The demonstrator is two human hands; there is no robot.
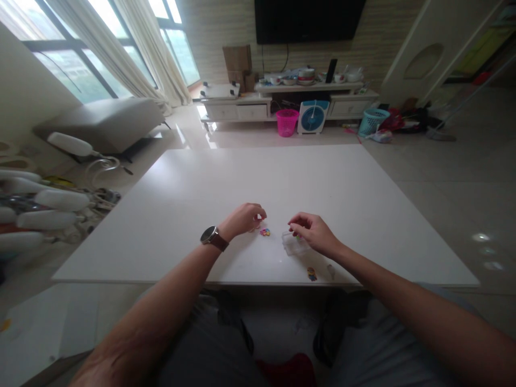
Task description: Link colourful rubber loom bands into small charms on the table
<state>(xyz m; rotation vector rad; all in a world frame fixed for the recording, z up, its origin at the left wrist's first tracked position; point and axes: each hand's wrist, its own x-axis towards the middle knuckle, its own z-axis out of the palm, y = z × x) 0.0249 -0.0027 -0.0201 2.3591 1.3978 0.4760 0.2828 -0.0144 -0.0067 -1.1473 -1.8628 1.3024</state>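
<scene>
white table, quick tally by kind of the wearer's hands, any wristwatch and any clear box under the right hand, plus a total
Left hand and right hand: 2
Wristwatch: 1
Clear box: 1
Total: 4

And there's 1 fan [313,117] (blue-faced, folks!) between 1 pink basket [287,123] and 1 teal basket [371,123], TV [309,21] above!

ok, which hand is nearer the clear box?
Right. Right hand is at the far right corner of the clear box; left hand is off to its left, by a colourful piece.
</scene>
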